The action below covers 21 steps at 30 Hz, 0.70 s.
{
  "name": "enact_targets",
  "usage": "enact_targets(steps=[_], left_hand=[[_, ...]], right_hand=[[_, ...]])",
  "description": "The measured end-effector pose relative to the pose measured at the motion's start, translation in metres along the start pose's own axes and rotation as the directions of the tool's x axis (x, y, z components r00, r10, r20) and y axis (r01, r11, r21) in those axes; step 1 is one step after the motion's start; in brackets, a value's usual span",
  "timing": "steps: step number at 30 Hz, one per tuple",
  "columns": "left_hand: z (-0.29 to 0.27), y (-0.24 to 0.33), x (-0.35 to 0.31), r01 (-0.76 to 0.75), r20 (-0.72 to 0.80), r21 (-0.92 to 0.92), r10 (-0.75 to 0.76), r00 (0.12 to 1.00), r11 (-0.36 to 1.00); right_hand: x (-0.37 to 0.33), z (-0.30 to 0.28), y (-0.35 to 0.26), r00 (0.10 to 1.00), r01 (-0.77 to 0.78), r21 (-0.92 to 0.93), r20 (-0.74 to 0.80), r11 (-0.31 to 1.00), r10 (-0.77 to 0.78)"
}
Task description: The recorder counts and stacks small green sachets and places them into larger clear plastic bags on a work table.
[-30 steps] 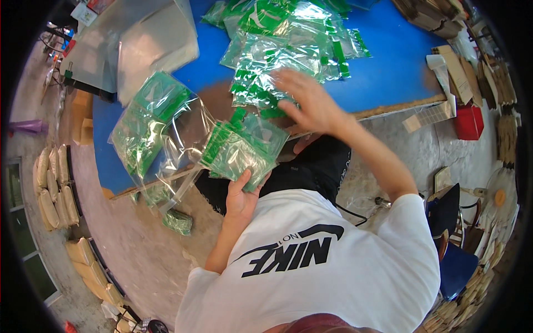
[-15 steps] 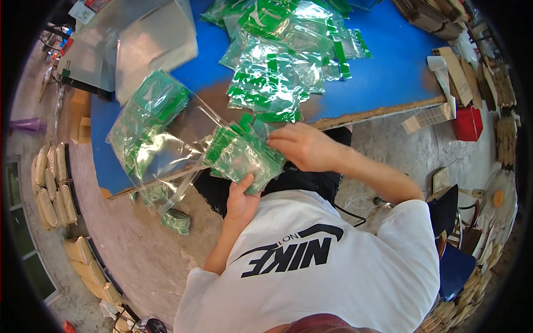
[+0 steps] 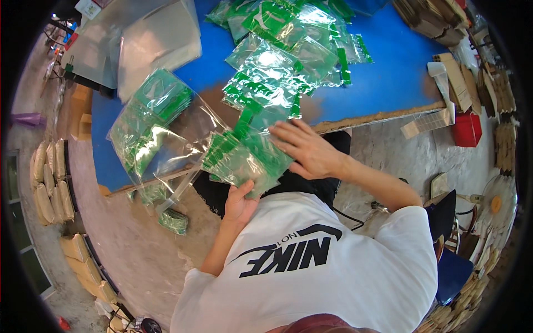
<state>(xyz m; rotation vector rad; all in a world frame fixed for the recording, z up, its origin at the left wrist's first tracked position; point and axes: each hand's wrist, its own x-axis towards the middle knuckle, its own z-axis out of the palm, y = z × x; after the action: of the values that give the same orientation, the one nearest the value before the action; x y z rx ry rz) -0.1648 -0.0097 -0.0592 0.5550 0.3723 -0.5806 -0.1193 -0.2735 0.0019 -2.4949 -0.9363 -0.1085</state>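
My left hand (image 3: 240, 204) grips the lower edge of a fanned stack of clear plastic packets (image 3: 244, 161) with green bands, thumb on top. Against the stack's right side rests my right hand (image 3: 311, 151), its fingers stretched out and slightly apart. The upper end of the stack meets a big pile of similar green and clear packets (image 3: 272, 61) on the blue table (image 3: 383, 72). To the left lies a large clear plastic bag (image 3: 172, 147), with more green packets (image 3: 164, 97) in or under it; which of these I cannot tell.
Clear plastic sheets (image 3: 158, 50) lie at the table's far left. A bundle of green packets (image 3: 173, 222) sits on the floor below the near edge. A red box (image 3: 466, 130) and a paper strip (image 3: 427, 123) are at the right corner. Brown packages (image 3: 50, 180) stand along the left.
My right hand's fingers have gone from bunched at the stack's edge to spread beside it. A green-banded packet now stands up at the stack's top. My left hand keeps its grip.
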Motion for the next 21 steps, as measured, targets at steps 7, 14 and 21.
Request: enact_targets(steps=[7,14,21], left_hand=[[-0.015,0.015,-0.008,-0.032,-0.018,0.075,0.034,0.999,0.997],[-0.022,0.017,-0.015,0.011,0.140,-0.019,-0.008,0.990,1.000],[0.004,0.010,0.000,-0.015,0.056,0.119,0.008,0.998,0.993]], right_hand=[[0.045,-0.039,0.063,0.964,-0.008,-0.107,-0.264,0.994,-0.021],[0.106,0.015,0.103,0.975,-0.194,-0.319,-0.171,0.928,0.145],[0.172,0.039,0.095,0.707,-0.687,-0.252,-0.448,0.682,0.547]])
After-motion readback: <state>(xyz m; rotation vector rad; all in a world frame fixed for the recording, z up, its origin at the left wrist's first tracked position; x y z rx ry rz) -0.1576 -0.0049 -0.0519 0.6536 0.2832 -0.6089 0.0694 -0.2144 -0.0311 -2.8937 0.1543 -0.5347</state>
